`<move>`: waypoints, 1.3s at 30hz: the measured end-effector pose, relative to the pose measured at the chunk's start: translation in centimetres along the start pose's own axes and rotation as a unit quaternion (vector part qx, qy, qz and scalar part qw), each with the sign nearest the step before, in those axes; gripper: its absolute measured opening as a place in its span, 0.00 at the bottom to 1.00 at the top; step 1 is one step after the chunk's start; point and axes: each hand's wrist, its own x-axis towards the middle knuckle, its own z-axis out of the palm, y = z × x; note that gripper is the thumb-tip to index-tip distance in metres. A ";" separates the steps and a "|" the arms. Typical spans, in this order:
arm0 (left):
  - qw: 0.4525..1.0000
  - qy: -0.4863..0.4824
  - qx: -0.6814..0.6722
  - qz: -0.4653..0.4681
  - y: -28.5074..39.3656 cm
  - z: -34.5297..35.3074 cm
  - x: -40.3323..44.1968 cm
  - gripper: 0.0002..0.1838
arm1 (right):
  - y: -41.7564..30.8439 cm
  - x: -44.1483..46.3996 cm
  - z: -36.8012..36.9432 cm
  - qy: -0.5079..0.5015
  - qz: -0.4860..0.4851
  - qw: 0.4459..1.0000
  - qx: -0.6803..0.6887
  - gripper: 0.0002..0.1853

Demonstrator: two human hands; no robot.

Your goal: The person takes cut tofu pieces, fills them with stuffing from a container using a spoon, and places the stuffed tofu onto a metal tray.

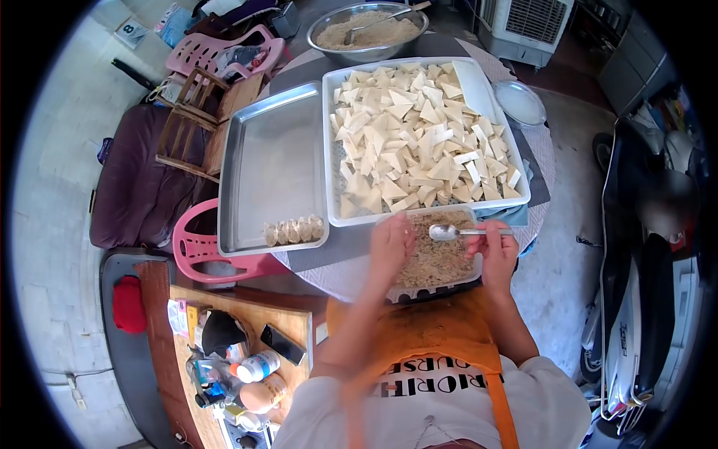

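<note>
In my right hand (497, 251) is a metal spoon (443, 233), held by its handle, its bowl over a rectangular tub of brown crumbly filling (434, 262). My left hand (392, 243) is over the tub's left side with its fingers curled together; whatever they hold is hidden. Beyond both hands, a large white plastic tray (333, 221) is heaped with pale triangular pieces (411, 142) that look like tofu. To the left, a shallow metal tray (273, 165) carries a short row of filled pieces (294, 230) along its near edge.
A steel bowl (359, 51) of tan crumbly food with a utensil stands at the far end. A clear plastic lid or dish (520, 103) lies at right. Pink chairs (196, 243) flank the table's left side. A wooden side table (299, 318) holds bottles and a phone (283, 344).
</note>
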 end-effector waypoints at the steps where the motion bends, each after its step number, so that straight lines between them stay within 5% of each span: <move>1: 0.998 0.008 0.043 0.045 -0.1 0.0 0.0 0.18 | -0.1 0.1 -0.1 0.001 -0.003 1.000 0.004 0.13; 3: 0.983 0.019 0.128 0.133 -0.7 0.6 0.1 0.15 | -0.2 0.2 -0.4 0.003 -0.013 1.000 0.005 0.13; 6: 0.987 0.005 0.087 0.135 -1.0 1.2 0.1 0.18 | -0.4 0.3 -0.6 0.001 -0.025 0.999 -0.022 0.13; 8: 0.933 0.026 0.225 0.278 -1.6 0.7 0.6 0.18 | -0.7 0.2 -0.4 0.001 -0.031 0.999 -0.045 0.12; 10: 0.939 0.042 0.204 0.274 -1.2 0.6 0.4 0.18 | -0.9 -0.3 -0.4 -0.048 -0.029 0.996 -0.074 0.11; 13: 0.992 0.054 0.032 0.105 -0.6 0.2 -0.5 0.17 | -1.4 -1.5 -0.2 -0.236 -0.018 0.960 -0.152 0.08; 16: 0.996 0.036 0.030 0.073 -0.8 -0.5 -0.5 0.18 | -0.8 -1.1 0.9 -0.297 -0.281 0.849 -0.334 0.07; 21: 1.000 0.000 -0.001 0.002 -0.1 0.0 -1.1 0.24 | -1.4 0.1 -0.4 -0.157 -0.122 0.944 -0.265 0.08; 24: 0.990 -0.030 -0.139 -0.020 0.2 0.8 -0.8 0.25 | -1.8 0.0 -0.9 -0.142 -0.084 0.961 -0.221 0.09; 27: 0.995 -0.057 -0.078 -0.017 0.8 1.3 -0.6 0.20 | -1.8 -0.3 -0.7 -0.129 -0.099 0.958 -0.238 0.09; 30: 0.989 -0.123 0.015 0.084 -0.9 0.3 -0.5 0.16 | -1.3 -0.4 -0.7 -0.103 -0.092 0.970 -0.200 0.09; 33: 0.990 -0.104 -0.006 0.093 -1.2 0.4 -0.5 0.14 | -1.0 -0.3 -1.1 -0.088 -0.088 0.975 -0.184 0.09; 36: 0.983 -0.093 -0.161 -0.012 -1.6 -0.1 -0.4 0.15 | -1.1 0.0 -1.0 -0.076 -0.076 0.985 -0.132 0.08; 39: 0.999 -0.039 -0.001 0.035 -1.5 0.2 -0.5 0.19 | -1.4 0.1 -0.9 -0.076 -0.074 0.987 -0.123 0.08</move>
